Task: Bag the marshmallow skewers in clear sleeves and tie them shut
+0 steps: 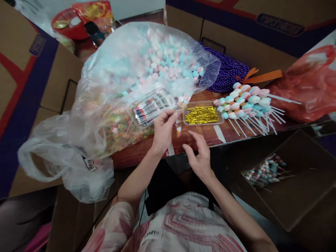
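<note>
My left hand (pixel 163 130) is closed in a pinch, thumb against finger, at what looks like a small clear printed bag (pixel 179 130), mostly see-through with a coloured patch low down. My right hand (pixel 200 154) is just to the right and lower, at the table's front edge, with thumb and fingers apart and nothing in them. Behind my left hand lies a clear plastic box (pixel 154 105) of flat printed bags. Beyond my right hand is a shallow clear tray (pixel 222 121) full of gold twist ties (pixel 201 114). Marshmallow skewers (pixel 245 101) on white sticks are piled beside it.
A big clear bag (pixel 105 70) of pastel marshmallows (pixel 168 66) covers the table's left and back. Purple bead strings (pixel 228 70), a red plastic bag (pixel 309 87) and large cartons (pixel 236 31) stand behind. An open carton (pixel 296 189) holding wrapped skewers (pixel 266 170) sits lower right.
</note>
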`<state>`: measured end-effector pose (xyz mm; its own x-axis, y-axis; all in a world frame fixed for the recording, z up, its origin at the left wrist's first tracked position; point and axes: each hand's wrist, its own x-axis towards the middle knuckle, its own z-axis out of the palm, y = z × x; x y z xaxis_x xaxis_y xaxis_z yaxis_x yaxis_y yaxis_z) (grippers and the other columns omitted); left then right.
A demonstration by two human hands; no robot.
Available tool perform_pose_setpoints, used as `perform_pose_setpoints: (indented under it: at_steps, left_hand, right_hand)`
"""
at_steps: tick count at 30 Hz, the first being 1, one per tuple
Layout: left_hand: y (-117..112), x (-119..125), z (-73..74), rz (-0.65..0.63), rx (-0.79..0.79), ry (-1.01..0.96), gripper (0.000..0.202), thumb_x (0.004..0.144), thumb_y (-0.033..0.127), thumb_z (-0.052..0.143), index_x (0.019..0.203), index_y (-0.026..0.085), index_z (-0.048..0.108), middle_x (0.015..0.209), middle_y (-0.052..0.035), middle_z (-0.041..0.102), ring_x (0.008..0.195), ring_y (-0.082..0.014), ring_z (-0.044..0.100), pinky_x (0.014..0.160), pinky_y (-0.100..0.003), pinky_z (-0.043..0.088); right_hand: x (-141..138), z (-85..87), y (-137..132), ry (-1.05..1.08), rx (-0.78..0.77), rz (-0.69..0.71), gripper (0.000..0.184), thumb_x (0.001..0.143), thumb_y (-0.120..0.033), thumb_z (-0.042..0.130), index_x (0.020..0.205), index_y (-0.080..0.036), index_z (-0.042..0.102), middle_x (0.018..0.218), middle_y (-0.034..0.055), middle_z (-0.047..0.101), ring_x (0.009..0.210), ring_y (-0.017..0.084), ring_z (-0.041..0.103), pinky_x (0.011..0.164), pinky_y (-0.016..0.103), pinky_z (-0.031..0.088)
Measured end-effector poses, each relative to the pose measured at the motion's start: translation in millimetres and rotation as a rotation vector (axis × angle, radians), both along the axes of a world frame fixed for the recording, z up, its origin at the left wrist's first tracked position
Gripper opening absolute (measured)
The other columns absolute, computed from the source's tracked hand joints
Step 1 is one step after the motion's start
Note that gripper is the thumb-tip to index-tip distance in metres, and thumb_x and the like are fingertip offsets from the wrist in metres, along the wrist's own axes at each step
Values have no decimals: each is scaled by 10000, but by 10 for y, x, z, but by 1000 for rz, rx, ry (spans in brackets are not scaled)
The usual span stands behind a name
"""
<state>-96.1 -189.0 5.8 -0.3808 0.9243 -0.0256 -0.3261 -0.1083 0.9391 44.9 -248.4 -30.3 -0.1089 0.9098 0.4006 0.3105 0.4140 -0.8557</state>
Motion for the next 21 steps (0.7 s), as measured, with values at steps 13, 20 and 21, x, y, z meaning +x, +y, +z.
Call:
perform_pose_setpoints:
  at_steps: [13, 20, 21]
  left_hand:
    - [-492, 395, -188, -78, -166, -275, 410, 666, 466, 885, 658, 160, 612, 599, 58, 515, 539, -35, 440, 533, -165, 373]
    - [-517, 613, -171, -70, -180, -460, 373, 619, 451, 907, 755, 177, 693, 704, 18, 670, 592, -78, 573, 600, -221, 468]
    - [-484, 605, -171, -35, -177, -469, 356, 599, 415, 921, 719, 174, 687, 688, 24, 668, 579, -75, 567, 599, -221, 471]
  right_hand:
    - [141, -23, 188, 258, -254, -256, 200, 927, -358, 623, 852, -197, 716, 673, -2, 699, 591, 140, 639, 599, 274, 552]
    - [108, -33, 209, 471, -448, -167, 261, 857, -422, 696, 747, -186, 679, 597, -32, 628, 522, 100, 548, 530, 222, 475]
    - [114, -29, 199, 464, -457, -150, 260, 863, -421, 685, 750, -187, 681, 598, -30, 624, 529, 103, 547, 538, 227, 474]
